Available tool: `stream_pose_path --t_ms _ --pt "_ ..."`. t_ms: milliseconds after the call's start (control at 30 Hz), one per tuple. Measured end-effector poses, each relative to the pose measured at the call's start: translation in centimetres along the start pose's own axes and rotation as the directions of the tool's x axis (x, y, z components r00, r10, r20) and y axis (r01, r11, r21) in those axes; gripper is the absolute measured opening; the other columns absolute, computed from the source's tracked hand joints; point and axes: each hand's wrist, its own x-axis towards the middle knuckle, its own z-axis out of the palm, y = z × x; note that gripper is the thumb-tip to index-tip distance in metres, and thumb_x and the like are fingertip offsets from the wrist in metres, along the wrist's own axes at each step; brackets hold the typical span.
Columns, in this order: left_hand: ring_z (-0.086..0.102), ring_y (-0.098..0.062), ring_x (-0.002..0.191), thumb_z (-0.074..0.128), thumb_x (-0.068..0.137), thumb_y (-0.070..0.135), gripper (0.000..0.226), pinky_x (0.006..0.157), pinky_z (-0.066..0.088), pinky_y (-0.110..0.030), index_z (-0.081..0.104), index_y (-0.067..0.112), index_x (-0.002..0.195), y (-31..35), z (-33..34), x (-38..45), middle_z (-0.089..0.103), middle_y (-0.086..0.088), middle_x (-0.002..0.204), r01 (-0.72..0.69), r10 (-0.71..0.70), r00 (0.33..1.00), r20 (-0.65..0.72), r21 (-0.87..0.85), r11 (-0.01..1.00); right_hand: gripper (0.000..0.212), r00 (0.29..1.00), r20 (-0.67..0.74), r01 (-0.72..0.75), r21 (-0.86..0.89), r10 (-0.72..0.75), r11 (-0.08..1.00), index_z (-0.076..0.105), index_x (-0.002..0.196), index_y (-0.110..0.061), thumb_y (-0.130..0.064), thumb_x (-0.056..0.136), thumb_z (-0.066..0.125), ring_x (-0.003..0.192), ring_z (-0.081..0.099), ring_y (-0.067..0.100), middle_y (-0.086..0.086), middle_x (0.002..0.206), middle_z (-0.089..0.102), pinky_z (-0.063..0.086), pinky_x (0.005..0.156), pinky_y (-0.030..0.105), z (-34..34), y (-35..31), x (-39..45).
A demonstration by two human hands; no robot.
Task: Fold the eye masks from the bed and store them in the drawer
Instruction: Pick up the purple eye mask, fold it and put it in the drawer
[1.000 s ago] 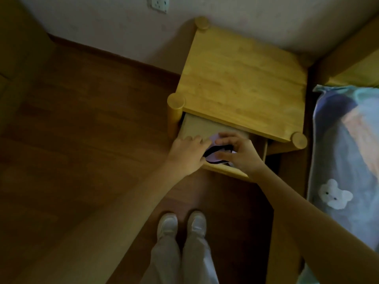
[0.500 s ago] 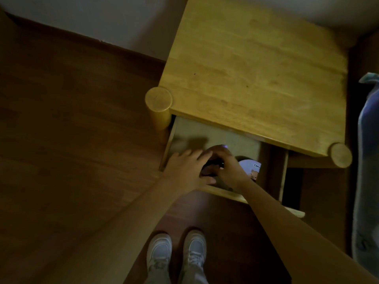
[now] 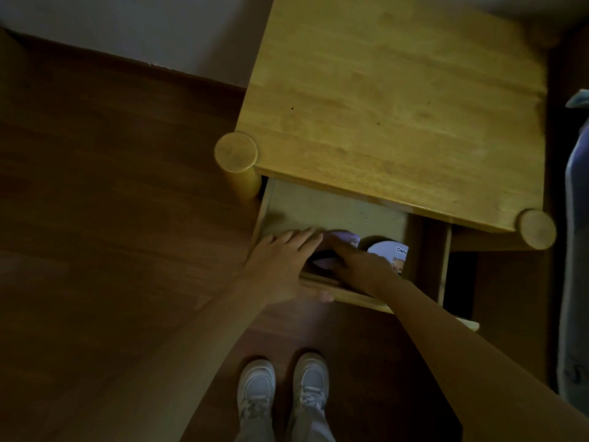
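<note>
Both hands are down in the open drawer (image 3: 322, 212) of the wooden nightstand (image 3: 395, 100). The left hand (image 3: 280, 266) lies with fingers stretched fairly flat over the front-left part of the drawer, thumb hooked under the drawer's front board, so my guess is it's steadying the drawer. It doesn't seem to grip the mask itself. The right hand (image 3: 357, 263) lies flat-ish on top of a folded purple eye mask (image 3: 345, 239), pressing it down, probably so the fold doesn't spring open. I honestly can't tell whether its fingers curl around anything.

A second eye mask (image 3: 390, 255) with a cartoon print sits just beside it on the right, already stowed.

It's really dim, and the hands cover most of the first mask, so the fold is unreadable. The blanket (image 3: 577, 250) is cut off at the right edge, so any masks left on the bed aren't visible.
</note>
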Motion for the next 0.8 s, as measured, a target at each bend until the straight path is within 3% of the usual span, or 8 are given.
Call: stream_pose_path --t_ms 100,200,267,367,467,633,800 --pt "0.010 -0.015 0.145 0.033 0.068 0.088 0.107 0.110 0.021 -0.040 0.003 0.028 0.152 0.2 0.3 -0.1 0.003 0.007 0.160 0.036 -0.036 0.999 0.040 -0.006 0.999 0.050 0.992 -0.123 -0.028 -0.069 0.020 0.997 0.035 0.141 -0.030 -0.026 0.093 0.048 0.113 0.058 0.032 0.008 0.135 0.055 0.049 0.085 0.041 -0.4 0.1 -0.2" --pt "0.011 -0.015 0.144 0.032 0.070 0.087 0.105 0.109 0.021 -0.039 0.003 0.027 0.152 0.3 0.3 -0.3 0.004 0.006 0.160 0.051 -0.052 0.998 0.041 0.014 0.999 0.040 0.995 -0.100 0.008 -0.098 -0.018 0.995 0.049 0.134 -0.028 -0.023 0.094 0.046 0.111 0.059 0.030 0.009 0.128 0.060 0.048 0.081 0.037 -0.5 0.2 -0.8" --pt "0.016 -0.017 0.143 0.035 0.072 0.084 0.102 0.108 0.024 -0.038 0.006 0.027 0.151 0.6 -0.1 -0.5 0.010 0.004 0.160 0.049 -0.049 0.999 0.016 0.020 0.999 0.035 0.981 -0.189 0.022 -0.085 -0.038 0.996 0.056 0.127 -0.028 -0.023 0.093 0.047 0.105 0.062 0.028 0.006 0.119 0.066 0.048 0.076 0.034 -1.1 0.0 -1.6" --pt "0.032 -0.018 0.137 0.046 0.078 0.075 0.088 0.102 0.030 -0.036 0.020 0.029 0.148 1.5 -1.6 -0.7 0.028 0.005 0.153 0.073 -0.078 0.995 -0.062 -0.074 0.995 0.029 0.926 -0.377 0.114 0.234 -0.018 0.965 0.062 0.116 -0.028 -0.021 0.090 0.053 0.091 0.066 0.018 -0.003 0.105 0.071 0.053 0.072 0.035 -2.8 -1.2 -3.5" --pt "0.044 -0.019 0.126 0.055 0.083 0.058 0.072 0.093 0.035 -0.034 0.031 0.028 0.144 2.7 -4.8 -1.1 0.040 0.006 0.144 0.084 -0.103 0.974 -0.200 -0.097 0.992 0.031 0.874 -0.483 0.244 0.350 -0.048 0.905 0.062 0.117 -0.027 -0.016 0.088 0.057 0.089 0.064 0.005 -0.012 0.108 0.068 0.054 0.078 0.033 -5.5 -2.6 -6.4" --pt "0.049 -0.017 0.120 0.052 0.089 0.051 0.068 0.086 0.041 -0.032 0.025 0.027 0.146 5.5 -13.7 -3.1 0.042 0.006 0.141 0.073 -0.071 0.933 -0.354 -0.007 0.997 0.036 0.765 -0.628 0.395 0.285 -0.142 0.873 0.058 0.124 -0.026 -0.013 0.091 0.058 0.101 0.060 -0.001 -0.013 0.121 0.063 0.050 0.083 0.020 -12.0 -4.8 -12.7" --pt "0.047 -0.018 0.123 0.053 0.087 0.054 0.072 0.088 0.045 -0.036 0.022 0.027 0.146 10.4 -26.0 -5.8 0.045 0.005 0.140 0.062 -0.008 0.902 -0.432 0.111 0.992 0.052 0.660 -0.718 0.412 0.100 -0.221 0.906 0.047 0.134 -0.030 -0.020 0.086 0.065 0.119 0.052 0.006 -0.010 0.132 0.057 0.044 0.096 0.024 -21.7 -7.0 -21.7"
